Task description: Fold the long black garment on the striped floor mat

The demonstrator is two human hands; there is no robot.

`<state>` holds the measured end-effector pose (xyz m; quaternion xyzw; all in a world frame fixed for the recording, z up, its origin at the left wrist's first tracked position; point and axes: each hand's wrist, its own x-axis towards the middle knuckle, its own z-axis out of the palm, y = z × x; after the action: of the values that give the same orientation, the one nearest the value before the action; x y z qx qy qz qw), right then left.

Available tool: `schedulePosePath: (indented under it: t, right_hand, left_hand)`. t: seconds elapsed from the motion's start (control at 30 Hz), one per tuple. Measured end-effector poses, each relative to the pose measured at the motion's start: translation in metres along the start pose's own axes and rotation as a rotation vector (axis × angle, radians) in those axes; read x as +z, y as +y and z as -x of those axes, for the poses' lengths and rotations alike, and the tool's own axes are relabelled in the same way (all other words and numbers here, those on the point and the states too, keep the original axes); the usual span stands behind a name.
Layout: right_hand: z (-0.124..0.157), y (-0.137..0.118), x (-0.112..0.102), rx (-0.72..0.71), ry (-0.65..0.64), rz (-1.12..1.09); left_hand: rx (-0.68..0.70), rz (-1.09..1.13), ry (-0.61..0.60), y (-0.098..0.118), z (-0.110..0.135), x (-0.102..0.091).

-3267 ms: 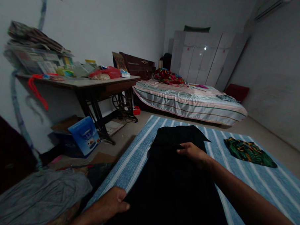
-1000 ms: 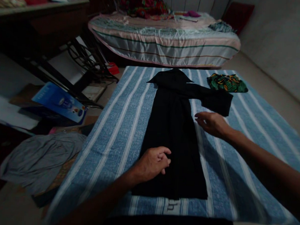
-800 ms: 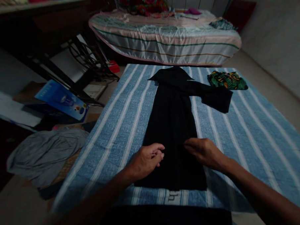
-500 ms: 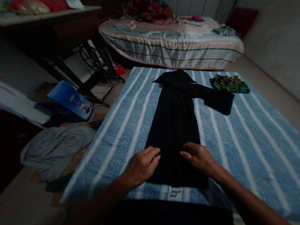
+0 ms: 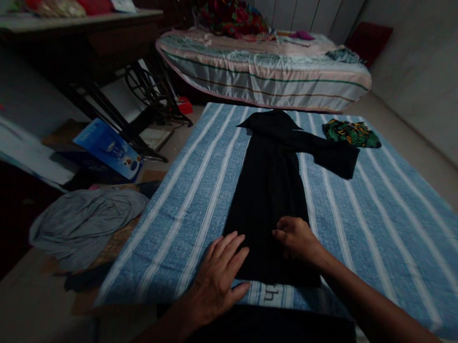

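A long black garment [image 5: 268, 188], perhaps a shirt, lies lengthwise on a blue-and-white striped cloth [image 5: 182, 200]. Its upper end is folded over, and one sleeve [image 5: 336, 155] reaches out to the right. My left hand [image 5: 222, 272] rests flat at the garment's lower left edge, fingers spread, partly on the striped cloth. On the lower right part of the garment, my right hand [image 5: 296, 237] has its fingers curled in a pinch on the black fabric. The exact grip under those fingertips is hidden.
A folded green-and-yellow patterned cloth [image 5: 352, 133] lies at the far right of the striped cloth. Beyond stands a bed [image 5: 270, 85]. On the left are a treadle table [image 5: 117, 25], a blue box [image 5: 108, 148] and a grey cloth [image 5: 86, 226] on the floor.
My left hand has opened from a curled pose and come down flat, slightly nearer me. My right hand stays at almost the same place. The view has shifted slightly.
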<state>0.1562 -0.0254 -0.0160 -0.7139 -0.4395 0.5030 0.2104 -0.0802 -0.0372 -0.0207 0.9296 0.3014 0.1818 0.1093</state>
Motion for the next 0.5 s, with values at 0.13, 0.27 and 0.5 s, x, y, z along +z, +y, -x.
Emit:
schedulePosePath:
  t: [0.13,0.27,0.5]
  right_hand:
    - [0.0006,-0.0029,-0.0006,-0.002,0.021,-0.06]
    - [0.002,-0.0041,-0.0022,-0.023,0.021,-0.076]
    - [0.0025,-0.0072,0.0012,0.008,0.032,-0.319]
  left_hand:
    - [0.005,0.014,0.007,0.0004,-0.0019,0.0042]
    - [0.014,0.036,0.024,0.0013,-0.0042,0.0081]
    - [0.032,0.055,0.015,0.0027,-0.0061,0.0085]
